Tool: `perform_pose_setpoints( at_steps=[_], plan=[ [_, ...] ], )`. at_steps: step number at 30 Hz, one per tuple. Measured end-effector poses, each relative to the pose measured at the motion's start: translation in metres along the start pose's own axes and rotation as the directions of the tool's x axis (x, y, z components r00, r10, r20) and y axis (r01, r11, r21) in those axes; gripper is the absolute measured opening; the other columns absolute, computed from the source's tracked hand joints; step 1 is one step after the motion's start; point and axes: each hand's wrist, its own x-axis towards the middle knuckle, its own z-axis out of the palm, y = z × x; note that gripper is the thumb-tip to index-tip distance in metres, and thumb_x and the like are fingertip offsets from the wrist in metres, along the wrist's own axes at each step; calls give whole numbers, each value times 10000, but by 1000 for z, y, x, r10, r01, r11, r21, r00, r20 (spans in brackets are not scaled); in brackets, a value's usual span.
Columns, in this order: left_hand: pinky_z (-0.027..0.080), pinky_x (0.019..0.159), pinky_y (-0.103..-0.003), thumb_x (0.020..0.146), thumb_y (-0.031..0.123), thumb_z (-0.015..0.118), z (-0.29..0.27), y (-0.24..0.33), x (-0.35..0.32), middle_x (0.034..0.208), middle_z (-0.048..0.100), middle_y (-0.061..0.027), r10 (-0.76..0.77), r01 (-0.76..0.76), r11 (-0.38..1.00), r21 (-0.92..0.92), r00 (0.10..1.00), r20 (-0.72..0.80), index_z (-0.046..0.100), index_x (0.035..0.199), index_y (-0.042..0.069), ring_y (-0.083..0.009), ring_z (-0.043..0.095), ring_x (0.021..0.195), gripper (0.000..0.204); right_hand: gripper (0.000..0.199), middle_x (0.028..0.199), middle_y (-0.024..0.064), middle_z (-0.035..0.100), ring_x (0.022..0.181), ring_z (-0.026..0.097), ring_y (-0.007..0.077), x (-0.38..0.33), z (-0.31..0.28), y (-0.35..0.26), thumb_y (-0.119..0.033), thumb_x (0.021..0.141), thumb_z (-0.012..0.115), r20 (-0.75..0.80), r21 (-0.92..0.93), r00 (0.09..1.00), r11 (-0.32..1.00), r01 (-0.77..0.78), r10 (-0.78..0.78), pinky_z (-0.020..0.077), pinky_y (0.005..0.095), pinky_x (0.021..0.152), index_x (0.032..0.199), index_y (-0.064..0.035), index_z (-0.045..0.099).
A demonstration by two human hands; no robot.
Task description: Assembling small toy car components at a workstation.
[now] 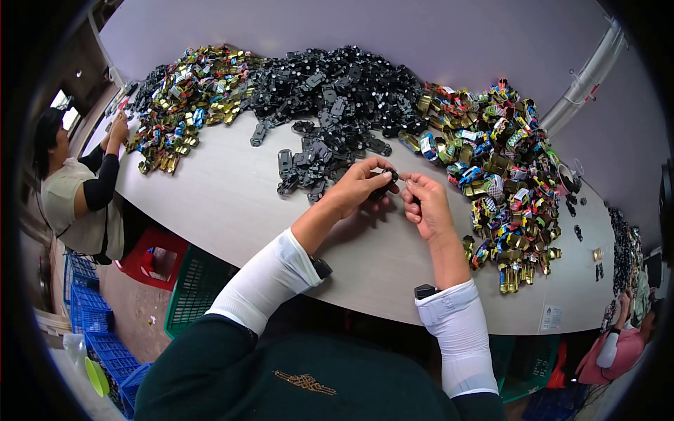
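My left hand (357, 186) and my right hand (427, 203) meet above the grey table (232, 203), fingertips together. Between them is a small black plastic part (387, 184), pinched by my left fingers; the right fingertips touch it or a tiny piece beside it. Just behind my hands lies a heap of black toy-car chassis parts (330, 95). To the right spreads a pile of colourful and gold toy-car bodies (502, 168). White sleeves cover both my forearms.
Another pile of gold and coloured car bodies (189, 91) lies at the far left, where a seated person (74, 189) works. A second person (618, 344) sits at the lower right. A red stool (151, 256), green crate (193, 291) and blue crates (98, 330) stand below the table.
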Motion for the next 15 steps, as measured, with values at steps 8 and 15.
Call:
perform_pose_setpoints(
  at_steps=[8, 15],
  plan=[
    [354, 500, -192, 922, 199, 577, -2, -10, 4, 781, 576, 14, 99, -120, 968, 221, 989, 107, 525, 1065, 91, -41, 469, 617, 186, 129, 677, 3, 483, 442, 358, 29, 0, -1, 0, -115, 930, 504, 134, 130, 986, 985, -116, 99, 264, 163, 357, 997, -10, 536],
    [343, 489, -202, 919, 145, 559, -1, -13, 6, 768, 574, 1, 118, -132, 969, 209, 990, 78, 539, 1021, 62, -42, 455, 600, 133, 97, 644, 2, 497, 423, 353, 25, -1, 4, 4, -124, 911, 554, 116, 64, 990, 994, -85, 77, 244, 165, 339, 872, -42, 518]
  ],
)
